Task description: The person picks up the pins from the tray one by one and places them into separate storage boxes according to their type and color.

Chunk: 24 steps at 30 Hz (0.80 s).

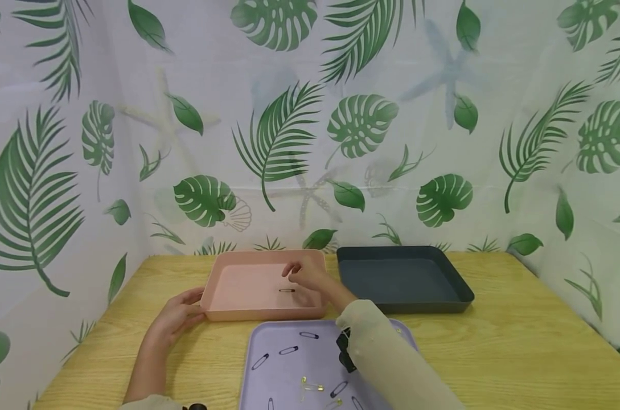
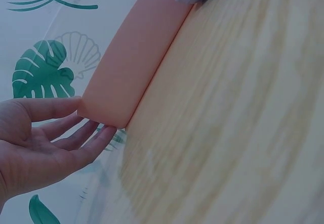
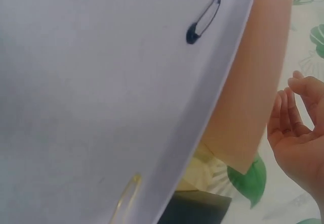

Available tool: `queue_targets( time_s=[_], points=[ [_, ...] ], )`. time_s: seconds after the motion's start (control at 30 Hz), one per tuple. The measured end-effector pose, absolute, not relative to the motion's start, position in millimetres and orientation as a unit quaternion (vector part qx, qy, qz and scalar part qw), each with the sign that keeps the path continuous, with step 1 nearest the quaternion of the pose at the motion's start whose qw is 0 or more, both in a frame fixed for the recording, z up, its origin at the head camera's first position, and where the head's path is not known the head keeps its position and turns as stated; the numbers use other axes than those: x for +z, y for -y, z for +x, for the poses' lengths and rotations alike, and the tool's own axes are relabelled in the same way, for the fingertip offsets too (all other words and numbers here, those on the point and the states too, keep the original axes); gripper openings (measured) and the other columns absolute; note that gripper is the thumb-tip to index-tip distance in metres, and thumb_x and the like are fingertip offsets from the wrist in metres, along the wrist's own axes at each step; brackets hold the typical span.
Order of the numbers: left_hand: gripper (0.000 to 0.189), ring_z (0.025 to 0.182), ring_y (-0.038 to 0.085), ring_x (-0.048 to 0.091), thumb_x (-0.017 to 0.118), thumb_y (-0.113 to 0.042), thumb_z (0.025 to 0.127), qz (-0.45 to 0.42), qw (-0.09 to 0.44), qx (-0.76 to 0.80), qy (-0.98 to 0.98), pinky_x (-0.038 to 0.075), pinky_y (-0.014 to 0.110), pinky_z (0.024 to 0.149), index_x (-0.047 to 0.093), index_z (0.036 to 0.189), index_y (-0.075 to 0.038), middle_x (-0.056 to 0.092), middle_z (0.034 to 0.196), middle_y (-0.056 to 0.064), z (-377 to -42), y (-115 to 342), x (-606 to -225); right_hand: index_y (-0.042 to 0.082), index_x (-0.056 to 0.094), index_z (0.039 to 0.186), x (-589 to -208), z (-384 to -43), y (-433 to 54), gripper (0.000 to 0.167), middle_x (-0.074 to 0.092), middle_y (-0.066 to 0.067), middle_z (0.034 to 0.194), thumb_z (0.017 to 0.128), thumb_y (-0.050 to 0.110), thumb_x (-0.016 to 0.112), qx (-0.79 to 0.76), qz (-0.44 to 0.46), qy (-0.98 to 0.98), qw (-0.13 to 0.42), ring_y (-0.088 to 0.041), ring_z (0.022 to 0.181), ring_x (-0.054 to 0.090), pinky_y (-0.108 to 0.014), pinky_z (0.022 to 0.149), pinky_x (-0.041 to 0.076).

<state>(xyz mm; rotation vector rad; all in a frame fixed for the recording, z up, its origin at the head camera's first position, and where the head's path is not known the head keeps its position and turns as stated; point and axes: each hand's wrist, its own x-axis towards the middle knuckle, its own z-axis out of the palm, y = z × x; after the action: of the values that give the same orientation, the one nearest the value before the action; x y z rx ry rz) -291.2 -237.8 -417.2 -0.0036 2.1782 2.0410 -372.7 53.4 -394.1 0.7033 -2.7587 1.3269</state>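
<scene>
Right sleeve partly hides lilac tray holding safety pins.

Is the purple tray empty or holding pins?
Not empty: dark pins and yellow pins lie on the purple tray; a sleeve hides part.

In the head view, your right sleeve hides part of the right edge of the lilac tray — and the frame's bottom cuts off its near edge, plus part of a black safety pin.

Head view bright; left wrist view dim, soft.
</scene>
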Motion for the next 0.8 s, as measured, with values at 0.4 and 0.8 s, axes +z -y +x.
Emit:
queue_targets(
  time_s=[0.4, 0.8],
  points=[
    [0.054, 0.116, 0.032, 0.042, 0.043, 0.01, 0.089, -0.003, 0.076, 0.68, -0.729, 0.045, 0.032, 0.088, 0.022, 0.139, 0.013, 0.023, 0.14, 0.032, -293, 237, -416, 0.001, 0.067, 0.088, -362, -346, -92, 0.012, 0.061, -0.008, 0.083, 0.08, -0.002, 0.059, 0.408, 0.251, 0.878, -0.001, -0.016, 0.071, 0.055, -0.026, 0.06, 0.048],
    [0.054, 0.115, 0.032, 0.043, 0.043, 0.009, 0.089, -0.012, 0.078, 0.679, -0.73, 0.045, 0.033, 0.088, 0.022, 0.139, 0.012, 0.023, 0.14, 0.032, -294, 236, -417, 0.003, 0.068, 0.091, -347, -315, -152, 0.011, 0.062, -0.002, 0.082, 0.081, 0.002, 0.062, 0.384, 0.261, 0.886, 0.001, -0.013, 0.075, 0.054, -0.027, 0.064, 0.047]
  ],
)
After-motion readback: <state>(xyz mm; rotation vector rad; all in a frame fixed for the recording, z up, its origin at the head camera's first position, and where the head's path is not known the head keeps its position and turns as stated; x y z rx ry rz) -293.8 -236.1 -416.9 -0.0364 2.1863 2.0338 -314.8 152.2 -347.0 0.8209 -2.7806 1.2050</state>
